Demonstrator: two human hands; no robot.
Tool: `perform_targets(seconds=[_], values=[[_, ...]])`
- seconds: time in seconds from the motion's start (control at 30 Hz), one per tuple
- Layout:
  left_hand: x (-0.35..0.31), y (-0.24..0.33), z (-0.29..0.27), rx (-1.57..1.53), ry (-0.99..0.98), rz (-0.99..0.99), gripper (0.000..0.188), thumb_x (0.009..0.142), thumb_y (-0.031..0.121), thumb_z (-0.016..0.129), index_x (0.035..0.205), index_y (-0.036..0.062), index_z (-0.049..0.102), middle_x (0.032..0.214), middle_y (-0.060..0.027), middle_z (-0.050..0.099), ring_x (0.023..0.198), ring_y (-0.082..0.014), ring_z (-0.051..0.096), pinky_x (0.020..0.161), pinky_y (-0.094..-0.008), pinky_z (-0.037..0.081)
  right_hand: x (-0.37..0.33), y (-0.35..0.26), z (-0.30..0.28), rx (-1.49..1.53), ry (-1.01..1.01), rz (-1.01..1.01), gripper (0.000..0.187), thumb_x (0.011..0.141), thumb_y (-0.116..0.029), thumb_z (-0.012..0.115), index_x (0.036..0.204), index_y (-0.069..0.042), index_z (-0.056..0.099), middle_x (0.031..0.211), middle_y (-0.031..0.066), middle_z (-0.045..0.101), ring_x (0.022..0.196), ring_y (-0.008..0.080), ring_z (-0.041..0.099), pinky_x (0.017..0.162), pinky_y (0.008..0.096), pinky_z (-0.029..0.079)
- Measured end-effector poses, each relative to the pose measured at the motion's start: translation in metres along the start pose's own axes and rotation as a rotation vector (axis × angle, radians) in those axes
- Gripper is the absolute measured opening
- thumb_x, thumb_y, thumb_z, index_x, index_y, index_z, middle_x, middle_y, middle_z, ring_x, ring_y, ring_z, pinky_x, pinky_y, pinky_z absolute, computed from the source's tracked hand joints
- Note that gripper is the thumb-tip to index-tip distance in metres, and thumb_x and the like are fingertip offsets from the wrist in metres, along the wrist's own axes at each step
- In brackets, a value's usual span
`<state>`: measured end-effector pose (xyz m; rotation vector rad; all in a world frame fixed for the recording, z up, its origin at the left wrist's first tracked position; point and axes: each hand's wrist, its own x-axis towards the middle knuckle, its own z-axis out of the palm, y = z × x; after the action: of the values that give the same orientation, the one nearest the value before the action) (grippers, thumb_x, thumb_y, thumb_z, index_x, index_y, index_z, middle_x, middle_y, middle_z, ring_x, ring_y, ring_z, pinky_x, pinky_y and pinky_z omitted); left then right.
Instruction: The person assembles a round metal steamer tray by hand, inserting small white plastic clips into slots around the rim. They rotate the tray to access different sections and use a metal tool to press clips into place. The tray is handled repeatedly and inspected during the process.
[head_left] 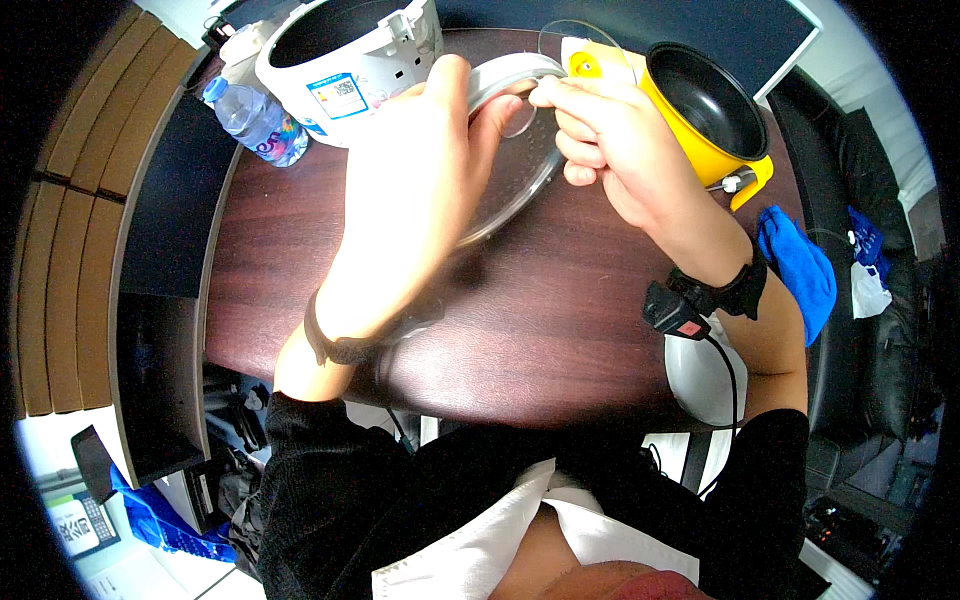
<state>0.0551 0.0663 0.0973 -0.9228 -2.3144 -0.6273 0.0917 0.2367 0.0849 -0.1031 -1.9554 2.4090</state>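
My left hand [420, 160] is closed on a round, clear lid [515, 195] with a pale band [515, 68] along its far edge. The lid is tilted over the table, and my forearm and hand cover much of its left side. At the band's right end my right hand [615, 140] has its fingers curled in a pinch. Whatever lies between those fingertips is too small to make out. Just beyond my left hand stands a white appliance pot [345, 75] with a dark inside and a blue-and-white label.
A yellow pot [690, 125] with a black inside stands at the far right, beside a yellow knob [584, 65] and a thin clear disc. At the far left is a water bottle [255, 120]. A blue cloth [800, 270] and a white rounded object [705, 375] are on the right.
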Motion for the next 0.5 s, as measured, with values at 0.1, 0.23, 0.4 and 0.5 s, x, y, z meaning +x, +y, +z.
perform_targets(seconds=[0.1, 0.23, 0.4, 0.5], values=[[0.0, -0.001, 0.0, -0.008, 0.004, 0.014, 0.03, 0.086, 0.027, 0.067, 0.081, 0.0022, 0.05, 0.068, -0.0183, 0.063, 0.063, -0.0355, 0.065, 0.054, -0.0413, 0.05, 0.004, 0.001, -0.003, -0.264, 0.045, -0.174, 0.015, 0.088, -0.016, 0.059, 0.081, -0.003, 0.061, 0.061, 0.0114, 0.06, 0.056, 0.0161, 0.06, 0.051, 0.0325, 0.047], [0.001, -0.003, -0.001, -0.006, 0.01, 0.019, 0.031, 0.087, 0.028, 0.067, 0.081, 0.0022, 0.05, 0.069, -0.0183, 0.063, 0.063, -0.0357, 0.065, 0.054, -0.0414, 0.05, 0.007, 0.005, -0.003, -1.033, 0.267, -0.789, 0.014, 0.087, -0.018, 0.062, 0.081, -0.006, 0.059, 0.064, 0.0125, 0.062, 0.057, 0.025, 0.062, 0.052, 0.0364, 0.049], [0.001, -0.002, 0.0, -0.002, 0.008, 0.022, 0.031, 0.087, 0.029, 0.067, 0.082, 0.0023, 0.051, 0.069, -0.0182, 0.063, 0.064, -0.0358, 0.065, 0.054, -0.0415, 0.05, 0.006, 0.007, -0.004, -1.216, 0.331, -1.001, 0.015, 0.086, -0.019, 0.063, 0.08, -0.007, 0.057, 0.065, 0.0113, 0.062, 0.059, 0.0314, 0.062, 0.053, 0.0394, 0.05], [0.0, -0.002, 0.0, 0.001, 0.0, 0.008, 0.031, 0.087, 0.029, 0.067, 0.082, 0.0023, 0.051, 0.069, -0.018, 0.063, 0.064, -0.0356, 0.065, 0.055, -0.0413, 0.051, 0.007, 0.008, -0.003, -1.253, 0.322, -1.064, 0.013, 0.087, -0.018, 0.062, 0.081, -0.007, 0.057, 0.064, 0.0109, 0.061, 0.058, 0.0303, 0.062, 0.053, 0.0391, 0.05]])
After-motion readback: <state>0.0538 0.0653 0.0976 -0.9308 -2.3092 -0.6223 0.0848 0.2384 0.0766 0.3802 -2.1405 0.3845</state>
